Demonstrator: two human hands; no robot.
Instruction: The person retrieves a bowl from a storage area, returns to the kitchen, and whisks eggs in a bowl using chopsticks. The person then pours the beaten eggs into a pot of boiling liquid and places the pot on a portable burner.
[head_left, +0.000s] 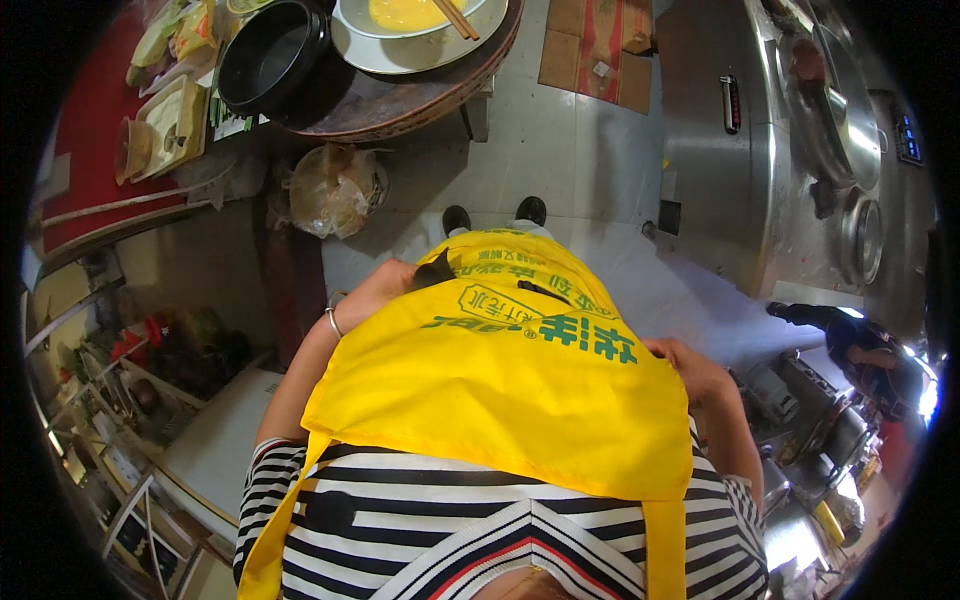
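Note:
I wear a yellow apron (495, 405) with green printing over a striped shirt. At its left edge, waist high, my left hand (390, 281) is closed on a strip of black fabric (435, 273); a bangle (333, 322) circles that wrist. Another black strip (544, 289) crosses the apron's front. My right hand (686, 364) is at the apron's right edge, its fingers partly behind the yellow cloth, so its grip is hidden.
Ahead, a round table (390, 109) bears a black pot (270, 56) and a bowl of beaten egg (405, 13) with chopsticks (456, 19). A bag-lined bin (337, 187) stands below. To the right are a steel counter (709, 172), flattened cardboard (600, 56) and another person (874, 356).

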